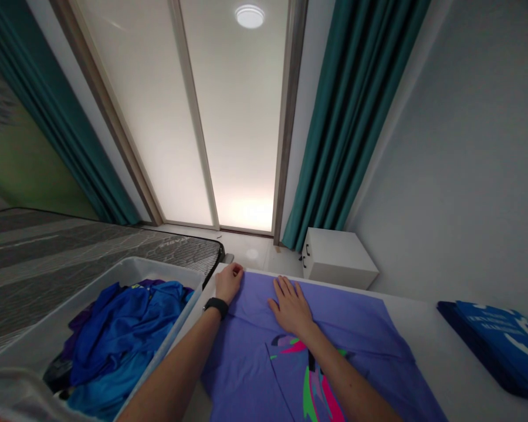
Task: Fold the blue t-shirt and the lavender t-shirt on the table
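Note:
A purple shirt (343, 299) with a pink, green and black print lies spread over the white table (416, 313). My left hand (230, 281), with a black band on its wrist, has its fingers curled together at the shirt's far left corner. Flat on the cloth, fingers spread, rests my right hand (291, 305), just beyond the print. My right forearm covers part of that print. Some creases run across the fabric near both hands.
Left of the table stands a translucent plastic bin (134, 264) holding rumpled blue and purple clothes (127, 328). Folded blue garments (501, 340) are stacked at the table's right. Beyond are a bare mattress (158, 243), a white cabinet (341, 252) and teal curtains (338, 129) beside frosted doors.

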Available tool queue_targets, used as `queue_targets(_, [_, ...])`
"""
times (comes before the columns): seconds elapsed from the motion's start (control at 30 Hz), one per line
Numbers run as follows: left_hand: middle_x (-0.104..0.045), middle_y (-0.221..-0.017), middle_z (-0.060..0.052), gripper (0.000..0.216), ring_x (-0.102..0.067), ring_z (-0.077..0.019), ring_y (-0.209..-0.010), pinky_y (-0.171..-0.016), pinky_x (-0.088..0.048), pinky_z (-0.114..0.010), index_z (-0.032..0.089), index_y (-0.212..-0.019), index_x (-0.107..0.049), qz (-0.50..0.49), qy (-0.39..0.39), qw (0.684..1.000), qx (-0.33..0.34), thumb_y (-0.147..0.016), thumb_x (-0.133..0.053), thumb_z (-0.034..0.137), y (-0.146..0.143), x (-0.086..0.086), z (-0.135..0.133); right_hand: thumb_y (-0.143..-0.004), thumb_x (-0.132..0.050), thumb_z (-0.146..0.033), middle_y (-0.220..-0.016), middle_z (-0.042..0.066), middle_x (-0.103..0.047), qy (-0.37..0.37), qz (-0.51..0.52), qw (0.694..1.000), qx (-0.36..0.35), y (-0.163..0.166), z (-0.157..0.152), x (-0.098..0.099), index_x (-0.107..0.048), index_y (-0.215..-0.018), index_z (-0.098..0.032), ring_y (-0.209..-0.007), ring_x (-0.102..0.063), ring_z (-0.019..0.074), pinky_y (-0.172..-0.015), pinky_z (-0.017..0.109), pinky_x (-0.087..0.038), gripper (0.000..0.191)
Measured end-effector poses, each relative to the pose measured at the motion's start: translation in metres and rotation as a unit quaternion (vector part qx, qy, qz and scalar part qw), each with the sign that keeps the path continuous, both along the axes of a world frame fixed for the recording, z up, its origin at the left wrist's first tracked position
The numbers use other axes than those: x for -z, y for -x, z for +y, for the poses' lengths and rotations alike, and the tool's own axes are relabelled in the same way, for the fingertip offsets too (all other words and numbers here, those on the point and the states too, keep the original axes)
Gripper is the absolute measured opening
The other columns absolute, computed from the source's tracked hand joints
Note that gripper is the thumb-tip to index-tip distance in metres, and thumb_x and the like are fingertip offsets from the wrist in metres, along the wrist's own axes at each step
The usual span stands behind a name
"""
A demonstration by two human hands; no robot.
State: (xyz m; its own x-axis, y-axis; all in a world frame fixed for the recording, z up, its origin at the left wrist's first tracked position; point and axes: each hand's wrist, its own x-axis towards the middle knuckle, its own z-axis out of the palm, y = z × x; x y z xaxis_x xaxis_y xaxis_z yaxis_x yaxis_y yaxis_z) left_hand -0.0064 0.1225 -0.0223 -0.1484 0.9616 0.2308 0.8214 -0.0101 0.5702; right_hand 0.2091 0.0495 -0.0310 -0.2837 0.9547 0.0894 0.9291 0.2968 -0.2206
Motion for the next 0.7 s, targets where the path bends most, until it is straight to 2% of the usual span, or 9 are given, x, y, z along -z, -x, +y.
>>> queue_targets(0.17, [-0.073,-0.087,-0.005,0.015,-0.068,-0.0169,-0.080,-0.074,-0.047,-0.025,0.017,-0.094,-0.066,0.019,-0.004,1.000,0.012,-0.090,-0.052,0.018,0.004,-0.003,0.000,-0.097,-0.028,-0.048,-0.158,0.010,-0.024,0.007,0.005,1.000,0.001,0.000,0.000,-0.001,-0.028,-0.152,-0.013,-0.147,-0.014,0.0213,-0.118,0.044,-0.002,0.065])
queue_targets(0.27, [-0.071,-0.107,-0.010,0.025,-0.066,-0.0205,-0.099,-0.087,-0.048,-0.032,0.015,-0.108,-0.065,0.048,-0.024,0.998,0.045,-0.091,-0.047,0.015,0.003,-0.011,-0.006,-0.097,-0.028,-0.049,-0.159,0.010,-0.023,0.013,0.005,1.000,0.004,0.001,0.000,-0.002,-0.028,-0.152,-0.012,-0.147,-0.013,0.0208,-0.118,0.043,-0.001,0.066])
queue_targets(0.37, [-0.061,-0.133,-0.008,0.035,-0.051,-0.0209,-0.126,-0.106,-0.038,-0.036,0.021,-0.126,-0.059,0.087,-0.050,0.987,0.129,-0.093,-0.047,0.020,-0.006,-0.017,-0.019,-0.097,-0.027,-0.049,-0.159,0.009,-0.021,0.019,0.001,1.000,0.004,0.001,0.001,-0.003,-0.027,-0.152,-0.013,-0.148,-0.012,0.0202,-0.118,0.043,0.000,0.065])
queue_targets(0.43, [-0.052,-0.144,-0.006,0.042,-0.041,-0.0201,-0.136,-0.113,-0.031,-0.038,0.023,-0.137,-0.051,0.146,-0.052,0.968,0.197,-0.096,-0.044,0.027,-0.014,-0.017,-0.029,-0.097,-0.027,-0.048,-0.159,0.009,-0.021,0.017,-0.002,1.000,0.004,0.002,0.002,-0.003,-0.027,-0.152,-0.013,-0.148,-0.012,0.0200,-0.118,0.043,0.000,0.065])
queue_targets(0.5, [-0.043,-0.151,-0.008,0.047,-0.034,-0.0212,-0.141,-0.116,-0.026,-0.042,0.020,-0.144,-0.043,0.214,-0.030,0.949,0.228,-0.099,-0.039,0.033,-0.022,-0.014,-0.038,-0.098,-0.026,-0.047,-0.159,0.009,-0.021,0.019,-0.004,1.000,0.003,0.001,0.002,-0.004,-0.027,-0.152,-0.013,-0.148,-0.013,0.0201,-0.119,0.043,-0.001,0.064])
queue_targets(0.6, [-0.035,-0.154,-0.009,0.053,-0.029,-0.0236,-0.144,-0.117,-0.023,-0.046,0.017,-0.148,-0.037,0.263,0.019,0.942,0.207,-0.100,-0.034,0.040,-0.027,-0.006,-0.045,-0.098,-0.026,-0.045,-0.159,0.009,-0.021,0.024,-0.007,1.000,0.003,-0.001,0.000,-0.007,-0.026,-0.152,-0.011,-0.148,-0.013,0.0204,-0.119,0.043,-0.002,0.064])
queue_targets(0.7, [-0.031,-0.156,-0.009,0.056,-0.026,-0.0242,-0.145,-0.118,-0.021,-0.048,0.017,-0.149,-0.035,0.266,0.032,0.943,0.197,-0.100,-0.033,0.044,-0.027,-0.001,-0.047,-0.098,-0.026,-0.045,-0.159,0.010,-0.021,0.004,-0.012,1.000,0.002,-0.003,-0.009,-0.009,-0.025,-0.152,-0.011,-0.148,-0.013,0.0205,-0.119,0.044,-0.001,0.064])
